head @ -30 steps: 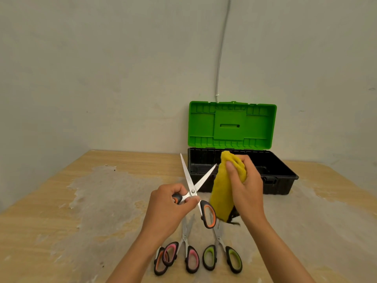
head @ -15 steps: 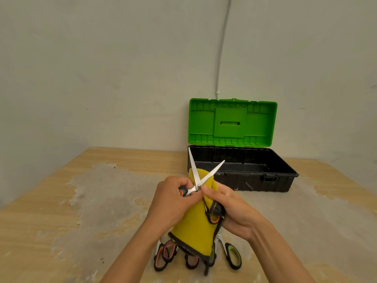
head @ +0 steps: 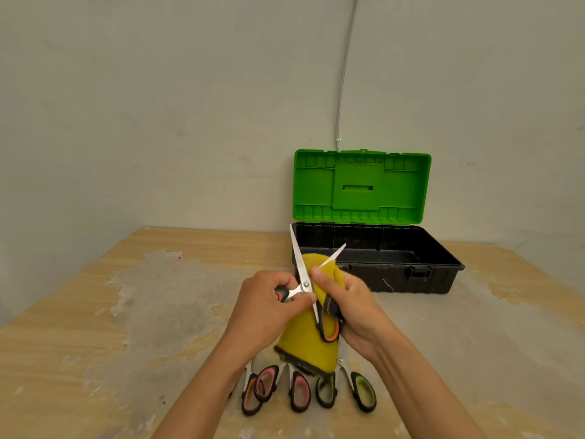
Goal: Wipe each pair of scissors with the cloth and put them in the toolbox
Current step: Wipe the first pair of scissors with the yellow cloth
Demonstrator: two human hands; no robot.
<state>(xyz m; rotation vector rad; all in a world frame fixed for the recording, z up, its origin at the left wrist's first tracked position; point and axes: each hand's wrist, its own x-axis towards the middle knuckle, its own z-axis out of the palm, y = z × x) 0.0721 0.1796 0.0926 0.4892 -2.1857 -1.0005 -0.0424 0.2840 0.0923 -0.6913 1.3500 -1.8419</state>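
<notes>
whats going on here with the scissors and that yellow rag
A person is wiping an open pair of orange-handled scissors with a yellow cloth. The left hand grips one handle, while the right hand pinches the cloth around a blade. Three more pairs, with orange, pink and green handles, lie on the table below. The toolbox behind stands open, with no scissors visible inside.
</notes>
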